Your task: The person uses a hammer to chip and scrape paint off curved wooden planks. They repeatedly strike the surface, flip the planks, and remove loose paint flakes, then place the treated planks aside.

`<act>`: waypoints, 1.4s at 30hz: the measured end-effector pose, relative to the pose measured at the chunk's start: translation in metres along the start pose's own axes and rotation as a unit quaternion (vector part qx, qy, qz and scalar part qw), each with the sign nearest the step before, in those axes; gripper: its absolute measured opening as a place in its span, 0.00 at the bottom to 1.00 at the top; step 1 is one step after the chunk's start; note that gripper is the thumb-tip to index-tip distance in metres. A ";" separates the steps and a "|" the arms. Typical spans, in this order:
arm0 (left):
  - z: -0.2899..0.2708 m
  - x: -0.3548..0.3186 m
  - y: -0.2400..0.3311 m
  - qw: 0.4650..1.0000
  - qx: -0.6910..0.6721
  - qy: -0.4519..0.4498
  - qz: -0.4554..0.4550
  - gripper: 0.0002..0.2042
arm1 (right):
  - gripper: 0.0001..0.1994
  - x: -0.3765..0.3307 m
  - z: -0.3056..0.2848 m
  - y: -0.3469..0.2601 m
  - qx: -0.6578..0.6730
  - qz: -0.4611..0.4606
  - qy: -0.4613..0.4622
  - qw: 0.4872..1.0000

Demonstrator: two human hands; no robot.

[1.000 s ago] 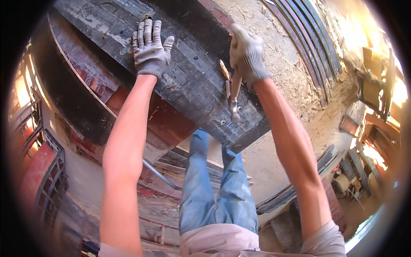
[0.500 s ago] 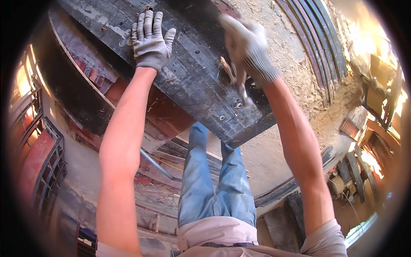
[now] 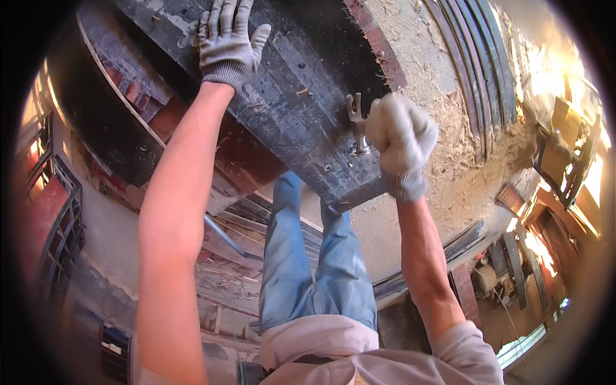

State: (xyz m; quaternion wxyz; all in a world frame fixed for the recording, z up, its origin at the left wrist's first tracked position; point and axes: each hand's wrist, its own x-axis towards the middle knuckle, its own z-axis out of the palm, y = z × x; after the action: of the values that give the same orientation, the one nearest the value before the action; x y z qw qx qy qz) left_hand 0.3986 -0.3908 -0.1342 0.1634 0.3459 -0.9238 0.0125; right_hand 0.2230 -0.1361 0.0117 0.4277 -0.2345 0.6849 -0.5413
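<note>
Your left hand [image 3: 228,42], gloved, lies flat with fingers spread on the upper part of the dark board [image 3: 301,109], which slants across in front of you above your jeans [image 3: 314,269]. Your right hand [image 3: 401,138], also gloved, is clenched in a fist around a hammer [image 3: 356,122] at the board's right edge; the metal claw head shows just left of the fist, over the board. Sawdust [image 3: 449,77] covers the ground to the right.

Harsh sunlit glare at right, dim left side, fisheye bending, dark rim
</note>
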 end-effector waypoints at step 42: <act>0.018 0.014 0.024 0.996 0.034 0.056 -0.064 0.32 | 0.21 0.184 -0.026 -0.028 -0.329 0.092 -0.461 0.819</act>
State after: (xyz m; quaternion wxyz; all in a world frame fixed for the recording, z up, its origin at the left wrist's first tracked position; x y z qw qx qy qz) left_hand 0.3680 -0.3842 -0.1446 0.2030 0.4087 -0.8882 0.0530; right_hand 0.1010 -0.2751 -0.0222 0.6386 -0.5196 0.5632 -0.0702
